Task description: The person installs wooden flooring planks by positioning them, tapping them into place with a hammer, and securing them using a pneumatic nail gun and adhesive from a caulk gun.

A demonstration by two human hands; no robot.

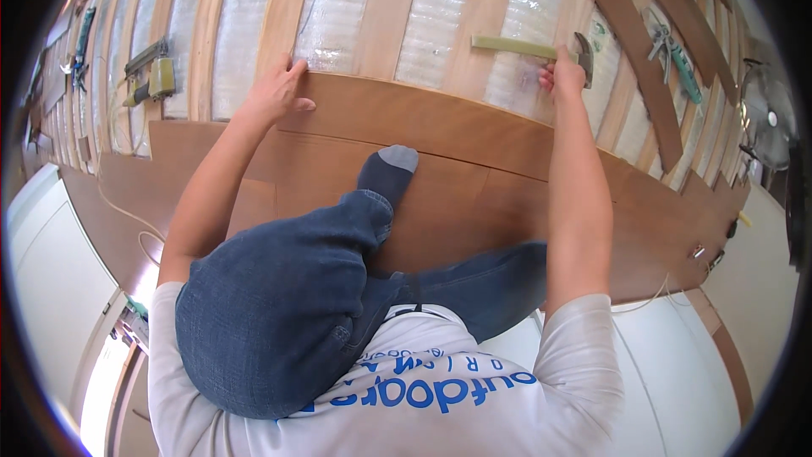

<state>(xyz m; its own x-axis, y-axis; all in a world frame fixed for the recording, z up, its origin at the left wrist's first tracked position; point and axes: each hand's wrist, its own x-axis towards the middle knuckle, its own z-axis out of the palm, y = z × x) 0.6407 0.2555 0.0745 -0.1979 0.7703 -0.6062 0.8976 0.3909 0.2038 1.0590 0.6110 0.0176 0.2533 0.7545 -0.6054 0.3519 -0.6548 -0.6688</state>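
A brown floorboard [406,112] lies along the far edge of the laid wooden floor [440,203], with a thin dark seam between them. My left hand [277,95] rests at the board's left end, fingers apart and thumb spread, holding nothing. My right hand [565,76] is closed round a hammer, close to its dark metal head [584,59]. The hammer's pale yellow-green handle [514,46] points left, above the battens and beyond the floorboard. My fingers' undersides are partly hidden there.
Pale wooden battens [385,17] with shiny wrapped insulation [334,13] between them stretch ahead. A yellowish nail gun [156,80] and a caulking gun [83,42] lie left. Another caulking gun [683,72], loose brown boards [634,51] and a fan [768,118] are right.
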